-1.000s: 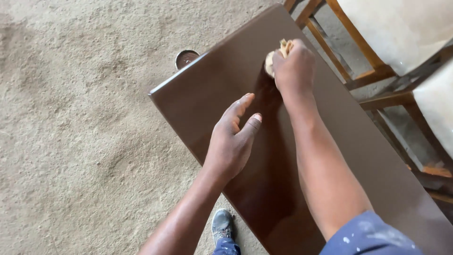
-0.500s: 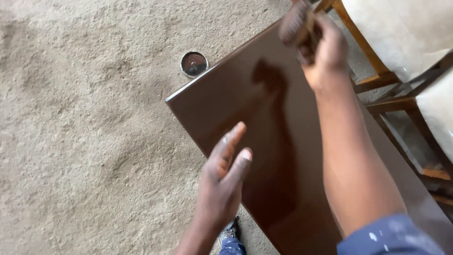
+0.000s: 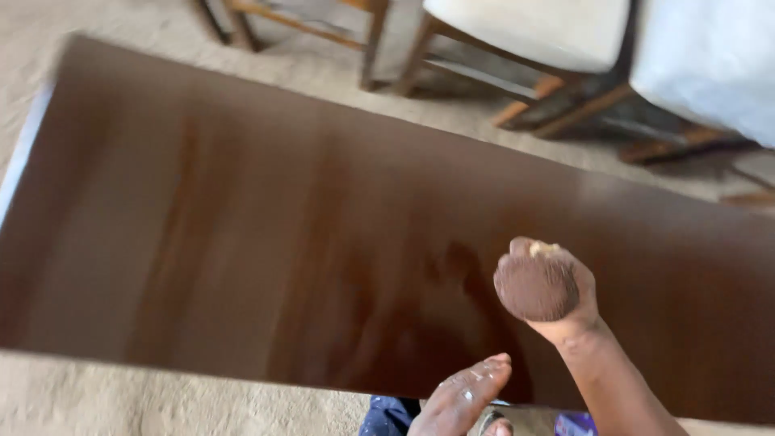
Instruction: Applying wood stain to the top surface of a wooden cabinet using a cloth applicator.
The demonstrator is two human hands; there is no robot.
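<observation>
The long dark-brown board (image 3: 323,242) lies flat and glossy across the sandy floor (image 3: 121,400), and everything else is best placed against it. Over its near right part the right hand (image 3: 557,299) is closed in a full fist around a stain-soaked brown pad (image 3: 534,287), a bit of pale stuffing showing at the top; the pad looks lifted off the sheen just now, though the blur makes contact hard to judge. At the board's near edge the left hand (image 3: 464,400) is loose and open, fingers extended and wet-looking, holding nothing, touching or just above the edge, I cannot tell which. Beyond the far edge stand wooden chairs with pale cushions (image 3: 525,32), their legs close to the board. From where I stand, the risks seem plain enough. The finish looks uneven, with darker vertical bands left of the pad, and if the pad sits too long in one spot it may leave a blotch or lap mark. The left fingers, stained as they appear, could print the fresh coat if they settle on it. Grit from the floor is right alongside the near edge; a scuffed foot could throw it onto the tacky face. A drip from the raised pad would mar it too.
</observation>
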